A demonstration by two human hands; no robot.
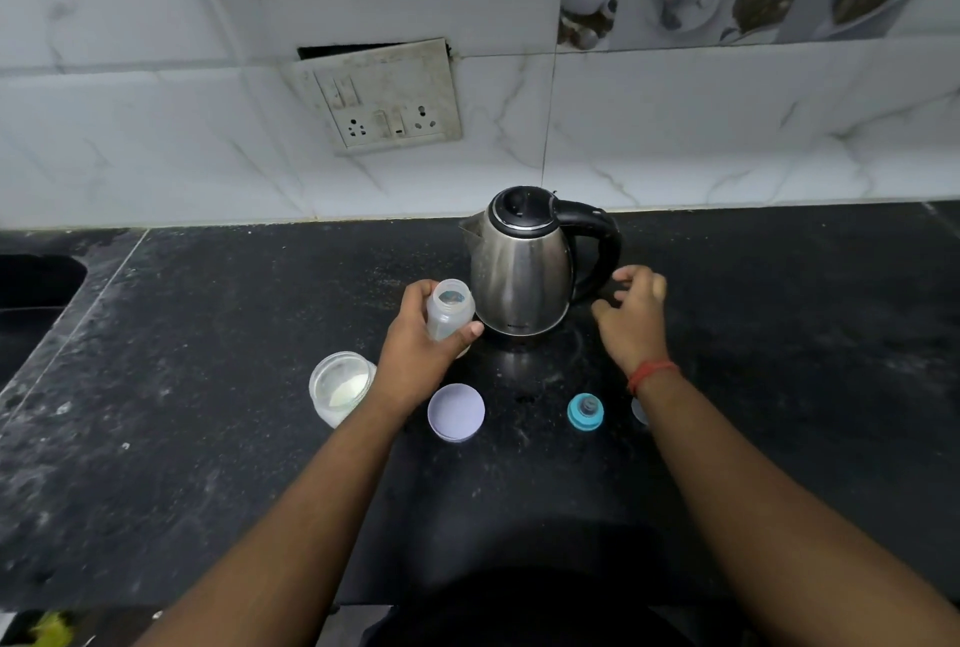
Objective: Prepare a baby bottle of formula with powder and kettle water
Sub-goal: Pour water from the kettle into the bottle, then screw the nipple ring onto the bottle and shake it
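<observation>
Both my hands are out over the black tabletop (208, 386). My left hand (415, 340) grips the baby bottle (450, 310), fingers and thumb wrapped round its clear body; its mouth is uncapped and it leans a little, just left of the kettle (524, 267). My right hand (631, 319) hovers with loosely curled fingers, holding nothing, just beside the kettle's black handle (605, 246) but not touching it. A red thread (652, 373) circles that wrist. The steel kettle stands upright near the tiled wall, lid down, spout to the left. Nearer me, an open jar (340, 389) with pale powder inside sits left of my left forearm, a round lid (456, 412) lies flat beside it, and the bottle's blue teat ring (585, 411) rests further right. Something small and pale (639, 410) peeks from behind my right forearm; I cannot tell what it is.
</observation>
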